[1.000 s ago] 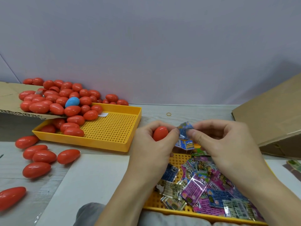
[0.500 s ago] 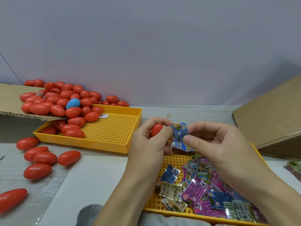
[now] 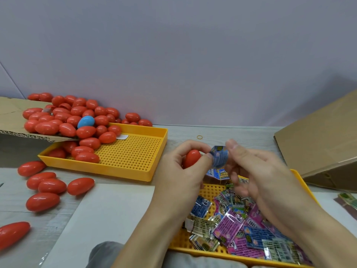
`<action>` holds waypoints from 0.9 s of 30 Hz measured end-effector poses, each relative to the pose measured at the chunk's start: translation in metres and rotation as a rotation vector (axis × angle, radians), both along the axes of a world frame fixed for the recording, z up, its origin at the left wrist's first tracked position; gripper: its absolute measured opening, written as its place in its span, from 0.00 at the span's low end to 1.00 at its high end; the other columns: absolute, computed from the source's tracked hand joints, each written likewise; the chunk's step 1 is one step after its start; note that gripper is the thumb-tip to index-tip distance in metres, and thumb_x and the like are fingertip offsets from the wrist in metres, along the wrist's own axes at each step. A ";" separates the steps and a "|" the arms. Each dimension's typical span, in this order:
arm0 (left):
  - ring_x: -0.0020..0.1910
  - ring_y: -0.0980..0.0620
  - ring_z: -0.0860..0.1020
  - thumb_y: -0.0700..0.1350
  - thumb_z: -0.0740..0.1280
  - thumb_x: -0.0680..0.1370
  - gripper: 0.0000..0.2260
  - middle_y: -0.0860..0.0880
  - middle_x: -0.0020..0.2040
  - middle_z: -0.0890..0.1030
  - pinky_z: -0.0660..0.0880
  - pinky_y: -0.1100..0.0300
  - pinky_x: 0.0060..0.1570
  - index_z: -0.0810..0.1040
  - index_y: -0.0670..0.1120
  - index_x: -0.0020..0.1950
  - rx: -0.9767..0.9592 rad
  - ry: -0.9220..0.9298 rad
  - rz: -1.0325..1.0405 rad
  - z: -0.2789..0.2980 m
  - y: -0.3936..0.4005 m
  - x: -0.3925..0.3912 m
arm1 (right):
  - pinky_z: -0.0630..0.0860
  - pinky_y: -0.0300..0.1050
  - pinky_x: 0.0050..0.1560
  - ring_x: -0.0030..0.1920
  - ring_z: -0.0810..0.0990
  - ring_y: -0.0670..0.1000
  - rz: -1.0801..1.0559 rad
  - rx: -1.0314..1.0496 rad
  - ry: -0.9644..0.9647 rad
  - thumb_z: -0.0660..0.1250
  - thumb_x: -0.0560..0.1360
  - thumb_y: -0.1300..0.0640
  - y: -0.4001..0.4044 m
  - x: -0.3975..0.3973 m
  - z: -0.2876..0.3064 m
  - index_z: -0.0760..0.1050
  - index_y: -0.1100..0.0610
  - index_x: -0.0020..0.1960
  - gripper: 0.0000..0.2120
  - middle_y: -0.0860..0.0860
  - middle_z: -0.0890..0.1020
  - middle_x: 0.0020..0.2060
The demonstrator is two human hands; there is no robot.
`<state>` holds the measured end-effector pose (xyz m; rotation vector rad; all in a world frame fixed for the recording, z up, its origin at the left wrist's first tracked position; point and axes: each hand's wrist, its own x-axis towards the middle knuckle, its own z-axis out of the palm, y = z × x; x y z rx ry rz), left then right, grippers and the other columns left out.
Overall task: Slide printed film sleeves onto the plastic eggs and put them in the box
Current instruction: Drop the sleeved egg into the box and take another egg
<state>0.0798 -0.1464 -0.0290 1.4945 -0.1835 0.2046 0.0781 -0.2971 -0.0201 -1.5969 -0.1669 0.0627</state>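
My left hand (image 3: 181, 171) grips a red plastic egg (image 3: 191, 158) in its curled fingers, and its thumb also pinches the left edge of a blue printed film sleeve (image 3: 219, 156). My right hand (image 3: 257, 171) pinches the sleeve's right side and holds it spread into a tube, just right of the egg's tip. Both hands hover over the near yellow tray (image 3: 212, 188), which holds several flat printed sleeves (image 3: 231, 221). A cardboard box (image 3: 320, 144) lies tilted at the right.
A second yellow perforated tray (image 3: 135, 157) at the left holds red eggs spilling from a cardboard flap (image 3: 11, 120), with one blue egg (image 3: 86, 121) among them. Loose red eggs (image 3: 52, 185) lie on the table at the left. A rubber band (image 3: 200, 136) lies near the wall.
The flat blue sleeve has been spread open into a tube between my two hands. The egg in my left hand has tilted so that its tip points toward the sleeve.
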 end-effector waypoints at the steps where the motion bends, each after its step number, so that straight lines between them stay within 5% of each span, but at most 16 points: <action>1: 0.29 0.59 0.73 0.37 0.72 0.75 0.08 0.57 0.32 0.77 0.72 0.64 0.31 0.83 0.50 0.40 0.037 -0.032 -0.003 0.000 0.000 -0.001 | 0.63 0.42 0.28 0.35 0.65 0.55 -0.022 -0.006 -0.007 0.73 0.69 0.37 0.001 0.000 0.000 0.83 0.57 0.39 0.22 0.56 0.69 0.34; 5: 0.31 0.60 0.75 0.38 0.71 0.76 0.06 0.58 0.34 0.78 0.73 0.66 0.33 0.82 0.49 0.42 0.097 -0.064 0.005 0.000 -0.001 -0.002 | 0.63 0.44 0.29 0.34 0.66 0.51 -0.049 0.048 -0.024 0.75 0.69 0.49 -0.001 0.001 -0.001 0.84 0.55 0.38 0.09 0.54 0.69 0.32; 10: 0.26 0.56 0.71 0.41 0.70 0.78 0.04 0.55 0.29 0.74 0.72 0.57 0.29 0.83 0.49 0.45 0.060 0.005 0.024 0.000 -0.002 -0.002 | 0.65 0.43 0.31 0.34 0.66 0.51 0.013 0.110 -0.089 0.68 0.70 0.51 -0.002 0.000 0.001 0.83 0.54 0.38 0.08 0.50 0.73 0.31; 14: 0.22 0.53 0.67 0.40 0.67 0.79 0.14 0.49 0.25 0.70 0.67 0.57 0.28 0.74 0.43 0.32 0.007 0.074 0.001 -0.001 -0.003 0.000 | 0.65 0.42 0.34 0.35 0.67 0.50 0.071 0.072 -0.120 0.70 0.69 0.49 0.000 -0.002 0.002 0.83 0.52 0.40 0.07 0.48 0.74 0.31; 17: 0.23 0.51 0.67 0.40 0.67 0.79 0.16 0.46 0.26 0.70 0.66 0.54 0.30 0.74 0.39 0.32 -0.044 0.061 0.034 -0.001 -0.002 0.001 | 0.69 0.31 0.33 0.30 0.71 0.40 0.105 -0.007 -0.170 0.69 0.70 0.49 0.002 -0.003 0.001 0.83 0.51 0.39 0.07 0.42 0.74 0.27; 19: 0.24 0.50 0.68 0.40 0.67 0.79 0.13 0.47 0.27 0.72 0.68 0.53 0.31 0.76 0.37 0.36 -0.069 0.048 0.041 -0.002 -0.002 0.001 | 0.69 0.28 0.33 0.29 0.72 0.39 0.101 -0.059 -0.188 0.67 0.71 0.49 0.003 -0.003 0.001 0.82 0.53 0.38 0.09 0.42 0.74 0.26; 23: 0.24 0.52 0.72 0.41 0.69 0.79 0.08 0.49 0.26 0.74 0.73 0.58 0.29 0.80 0.45 0.40 0.000 -0.011 0.052 -0.004 -0.001 0.000 | 0.69 0.43 0.36 0.32 0.71 0.49 0.045 -0.101 -0.143 0.65 0.71 0.36 0.003 -0.003 0.001 0.78 0.59 0.35 0.25 0.51 0.72 0.29; 27: 0.24 0.55 0.75 0.42 0.69 0.79 0.05 0.52 0.27 0.76 0.75 0.62 0.28 0.80 0.47 0.43 0.109 -0.097 0.026 -0.002 -0.003 -0.003 | 0.70 0.26 0.32 0.31 0.78 0.35 -0.034 -0.059 -0.148 0.64 0.73 0.40 0.008 -0.003 0.003 0.83 0.45 0.33 0.16 0.40 0.80 0.28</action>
